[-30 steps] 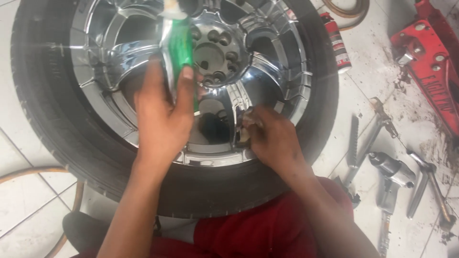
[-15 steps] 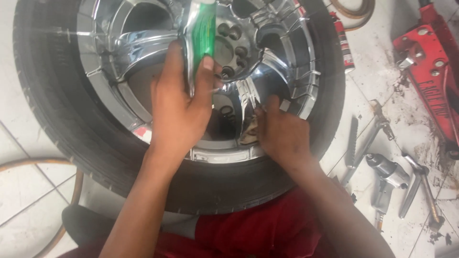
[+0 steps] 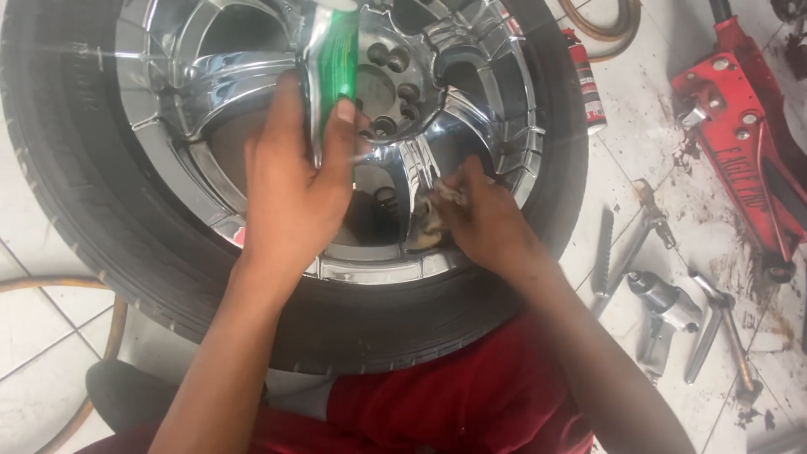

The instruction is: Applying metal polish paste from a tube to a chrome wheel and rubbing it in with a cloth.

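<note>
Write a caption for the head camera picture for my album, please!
Left hand grips a green can over a chrome wheel while the right hand rubs a spoke.

Wheel (image 3: 168, 244) lies on the floor (image 3: 34, 336) — jack (image 3: 740, 143) and tools (image 3: 664, 307) to its right.

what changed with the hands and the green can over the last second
The left hand raised the green can a little higher against the chrome rim, grip unchanged. The right hand stayed at the lower spoke, pressing a small cloth there. The tyre, red jack and the tools on the floor did not move; the view shifted slightly.
</note>
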